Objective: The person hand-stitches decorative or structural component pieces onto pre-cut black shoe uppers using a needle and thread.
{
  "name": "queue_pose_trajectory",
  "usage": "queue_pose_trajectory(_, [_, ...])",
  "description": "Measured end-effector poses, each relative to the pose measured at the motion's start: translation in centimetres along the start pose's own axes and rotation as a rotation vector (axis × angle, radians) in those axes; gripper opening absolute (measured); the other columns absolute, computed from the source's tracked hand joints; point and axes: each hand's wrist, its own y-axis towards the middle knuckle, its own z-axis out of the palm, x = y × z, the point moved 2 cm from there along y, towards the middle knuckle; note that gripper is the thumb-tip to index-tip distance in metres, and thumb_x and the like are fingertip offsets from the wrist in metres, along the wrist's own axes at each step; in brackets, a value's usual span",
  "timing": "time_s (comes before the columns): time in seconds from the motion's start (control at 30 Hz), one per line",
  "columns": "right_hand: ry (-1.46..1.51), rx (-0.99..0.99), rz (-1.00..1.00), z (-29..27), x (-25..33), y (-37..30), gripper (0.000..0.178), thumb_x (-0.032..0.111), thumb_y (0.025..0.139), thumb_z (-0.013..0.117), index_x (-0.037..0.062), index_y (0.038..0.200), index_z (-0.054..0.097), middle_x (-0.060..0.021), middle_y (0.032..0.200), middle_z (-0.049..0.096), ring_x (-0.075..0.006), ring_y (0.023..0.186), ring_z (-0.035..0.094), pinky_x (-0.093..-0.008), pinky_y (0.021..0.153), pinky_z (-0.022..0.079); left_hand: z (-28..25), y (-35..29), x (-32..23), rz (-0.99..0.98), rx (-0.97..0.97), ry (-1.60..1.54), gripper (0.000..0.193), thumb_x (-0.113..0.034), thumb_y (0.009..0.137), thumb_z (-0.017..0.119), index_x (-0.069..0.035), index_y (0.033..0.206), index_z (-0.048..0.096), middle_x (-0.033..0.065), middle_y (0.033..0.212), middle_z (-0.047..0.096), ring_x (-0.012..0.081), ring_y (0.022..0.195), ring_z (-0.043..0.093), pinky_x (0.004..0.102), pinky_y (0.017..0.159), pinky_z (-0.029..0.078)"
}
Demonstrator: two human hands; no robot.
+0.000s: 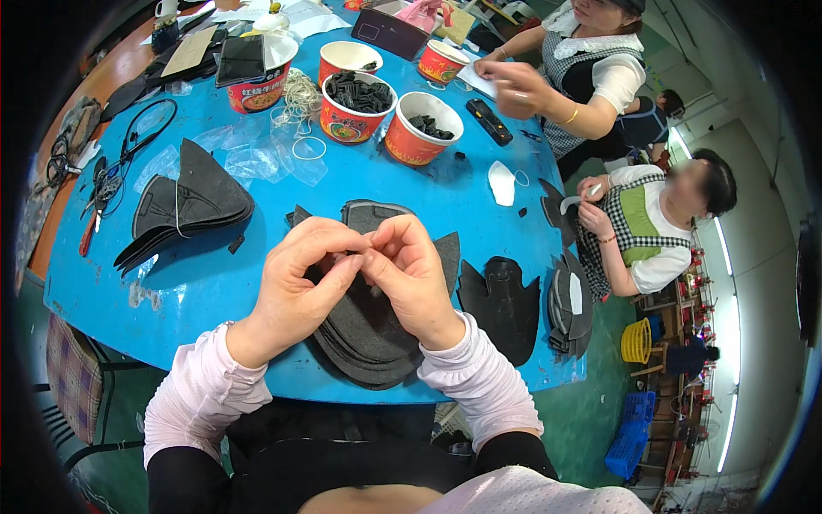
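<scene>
My left hand point(295, 278) and my right hand point(413, 278) meet fingertip to fingertip above the middle of the near table edge. Both are closed in a pinch; whatever lies between the fingertips is too small or hidden to make out. Right beneath them lies a stack of dark grey felt-like cut pieces point(364, 355), partly covered by my hands. To its left sits a folded bundle of similar dark pieces point(197, 206) with a thin white band around it. A black cut piece point(503, 313) lies flat on the right, beside another stack of dark pieces point(565, 300).
Red paper tubs point(349, 128) with small black parts stand at the table's far middle on the blue tabletop point(257, 321). Scissors point(104, 182), plastic bags point(255, 163) and rubber bands point(300, 98) lie at left. Two co-workers point(591, 64) work along the right side. A checked chair point(73, 364) stands left.
</scene>
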Motion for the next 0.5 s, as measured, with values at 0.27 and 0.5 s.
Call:
queue_pose_trajectory(0.27, [0.000, 0.010, 0.003, 0.03, 0.15, -0.02, 0.019, 0.006, 0.091, 0.060, 0.0069, 0.101, 0.045, 0.0005, 0.088, 0.053, -0.0030, 0.073, 0.049, -0.0169, 0.063, 0.042, -0.08, 0.12, -0.25, 0.005, 0.009, 0.027, 0.020, 0.004, 0.081, 0.064, -0.003, 0.100, 0.065, 0.0059, 0.092, 0.060, 0.0103, 0.073, 0.056, 0.0215, 0.060, 0.044])
queue_pose_trajectory(0.5, [-0.018, 0.016, 0.008, -0.11, 0.09, 0.06, 0.020, 0.007, 0.091, 0.060, 0.0068, 0.102, 0.043, -0.0006, 0.089, 0.053, -0.0040, 0.074, 0.050, -0.0182, 0.063, 0.042, -0.06, 0.01, 0.09, 0.051, 0.005, 0.060, 0.024, 0.003, 0.080, 0.065, -0.004, 0.103, 0.065, 0.0055, 0.093, 0.060, 0.0111, 0.075, 0.056, 0.0223, 0.060, 0.044])
